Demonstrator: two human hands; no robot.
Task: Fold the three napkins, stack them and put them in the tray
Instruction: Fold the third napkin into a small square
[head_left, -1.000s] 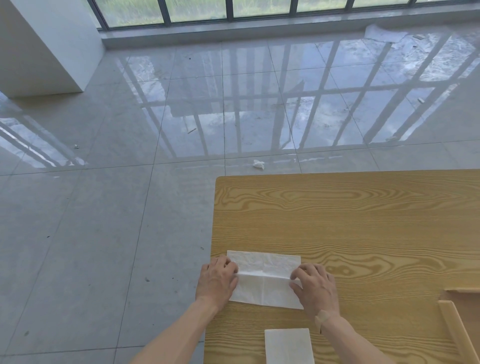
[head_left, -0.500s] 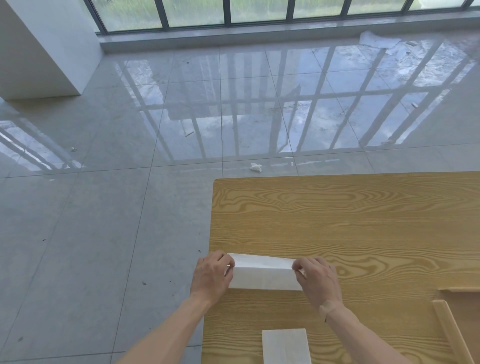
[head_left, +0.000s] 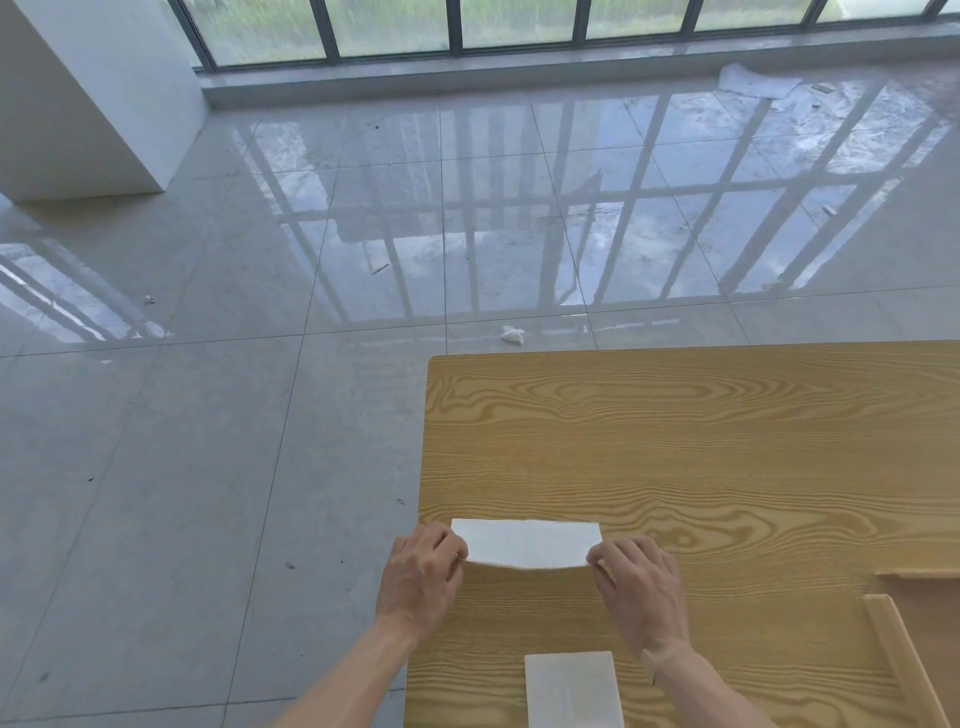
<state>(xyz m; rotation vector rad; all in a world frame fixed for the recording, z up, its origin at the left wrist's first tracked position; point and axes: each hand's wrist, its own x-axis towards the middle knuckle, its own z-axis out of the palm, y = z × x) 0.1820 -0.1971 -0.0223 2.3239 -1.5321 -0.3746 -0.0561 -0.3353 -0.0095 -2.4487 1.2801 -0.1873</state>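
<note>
A white napkin (head_left: 525, 542), folded into a long strip, lies near the left side of the wooden table (head_left: 701, 447). My left hand (head_left: 422, 574) pinches its near left corner and my right hand (head_left: 640, 590) pinches its near right corner; the near edge is lifted a little off the wood. A smaller folded napkin (head_left: 571, 688) lies flat near the table's front edge, between my forearms. The wooden tray (head_left: 906, 654) shows only its left rim and corner at the bottom right.
The table's left edge runs just beside my left hand, with grey tiled floor beyond it. A crumpled piece of paper (head_left: 513, 334) lies on the floor past the table's far edge. Windows line the far wall.
The napkin lay open as a larger sheet a second ago; both hands have brought its near half over to the far edge, leaving a narrow strip. The hands now hold its near corners.
</note>
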